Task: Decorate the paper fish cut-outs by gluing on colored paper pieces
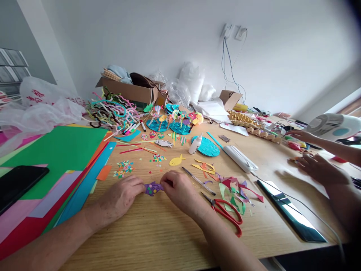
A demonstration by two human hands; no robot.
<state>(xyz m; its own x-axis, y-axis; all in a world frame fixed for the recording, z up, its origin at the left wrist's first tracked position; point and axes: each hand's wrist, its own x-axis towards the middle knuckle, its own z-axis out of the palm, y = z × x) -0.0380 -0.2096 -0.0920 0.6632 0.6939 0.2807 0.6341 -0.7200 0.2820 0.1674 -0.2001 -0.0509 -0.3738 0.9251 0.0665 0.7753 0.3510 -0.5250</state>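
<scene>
Between my two hands is a purple paper fish (153,189) with coloured dots on it, low over the wooden table. My left hand (124,195) pinches its left end. At its right end the fingers of my right hand (180,192) are closed on the tail. Just beyond lie paper dots (158,158), a pile of small confetti pieces (123,169) and a yellow paper fish (176,160). To the right of my right hand are a pen (198,181) and red-handled scissors (225,210). A white glue bottle (195,144) stands farther back by a blue disc (208,146).
Coloured paper sheets (62,146) and a black phone (22,186) cover the left side. Paper scraps (235,192), a white power strip (239,158) and a shiny dark slab (290,210) lie right. Another person's hands (318,169) work at far right. Pipe cleaners (113,109) are heaped behind.
</scene>
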